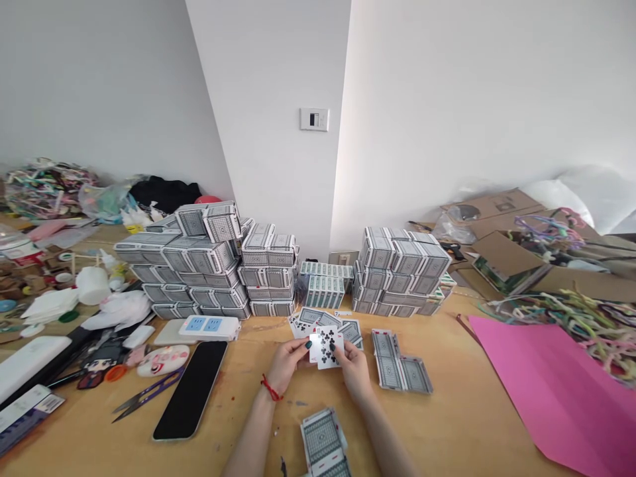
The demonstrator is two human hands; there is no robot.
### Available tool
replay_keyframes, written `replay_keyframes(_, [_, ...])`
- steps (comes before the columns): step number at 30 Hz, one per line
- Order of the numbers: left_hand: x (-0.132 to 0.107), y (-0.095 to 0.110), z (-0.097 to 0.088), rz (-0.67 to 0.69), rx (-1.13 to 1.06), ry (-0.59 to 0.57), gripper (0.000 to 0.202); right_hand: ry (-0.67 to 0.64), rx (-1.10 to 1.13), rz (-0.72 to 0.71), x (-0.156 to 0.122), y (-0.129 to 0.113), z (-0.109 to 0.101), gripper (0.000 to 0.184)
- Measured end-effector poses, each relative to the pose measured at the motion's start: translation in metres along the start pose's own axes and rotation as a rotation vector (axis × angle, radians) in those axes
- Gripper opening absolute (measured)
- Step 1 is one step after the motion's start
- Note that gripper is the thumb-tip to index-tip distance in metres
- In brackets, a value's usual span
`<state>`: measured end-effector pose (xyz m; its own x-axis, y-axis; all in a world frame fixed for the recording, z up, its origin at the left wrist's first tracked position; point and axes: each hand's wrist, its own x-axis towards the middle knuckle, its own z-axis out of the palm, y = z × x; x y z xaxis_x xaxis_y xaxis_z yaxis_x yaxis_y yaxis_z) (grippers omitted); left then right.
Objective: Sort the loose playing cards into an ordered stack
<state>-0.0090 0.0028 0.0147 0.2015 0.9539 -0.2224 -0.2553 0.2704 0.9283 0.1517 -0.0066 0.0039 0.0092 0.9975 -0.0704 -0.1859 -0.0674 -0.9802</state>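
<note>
Nearest the camera: a folded playing-card assembly (322,437), patterned backs up, at the near edge of the table (248,411), between the forearms. Beyond it, mid-table and held above the surface: a clubs card (328,348), face toward the camera, overlapping a second card (313,351) on its left that shows a red corner mark.

Left hand (289,361): thumb and fingers pinch the pair at the left side; red string bracelet (271,388) at the wrist. Right hand (355,368): grasps the clubs card at its right side, thumb on the face. Both thumbnails dark.

Just beyond the hands: loose playing cards (311,316), overlapping, some face up, some face down. Right of the right hand: an L-shaped card assembly (400,364), flat on the table.

Far side: card-covered blocks in a large left stack (199,258), a narrower middle stack (268,271) and a right stack (402,271); green-and-white packs (325,291) sit between the latter two.

Left: black-screened smartphone (191,391), scissors (149,394) beside it, white power strip (209,326) beyond. Right: pink sheet (551,391), with an open cardboard box (517,262) farther off.
</note>
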Motion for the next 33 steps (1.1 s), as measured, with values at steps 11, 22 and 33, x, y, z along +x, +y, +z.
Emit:
replay_keyframes(11, [0.0018, -0.0006, 0.0004, -0.028, -0.043, -0.067, 0.034, -0.012, 0.013, -0.013, 0.0013, 0.0042, -0.0006, 0.039])
replay_keyframes(22, [0.0087, -0.0058, 0.0071, 0.003, 0.040, -0.020, 0.038, -0.029, -0.084, -0.061, 0.0011, 0.0073, 0.0014, 0.038])
replay_keyframes(33, [0.0052, -0.0027, 0.0022, -0.047, -0.067, -0.098, 0.032, -0.053, -0.006, -0.034, 0.0005, 0.0014, -0.0013, 0.024])
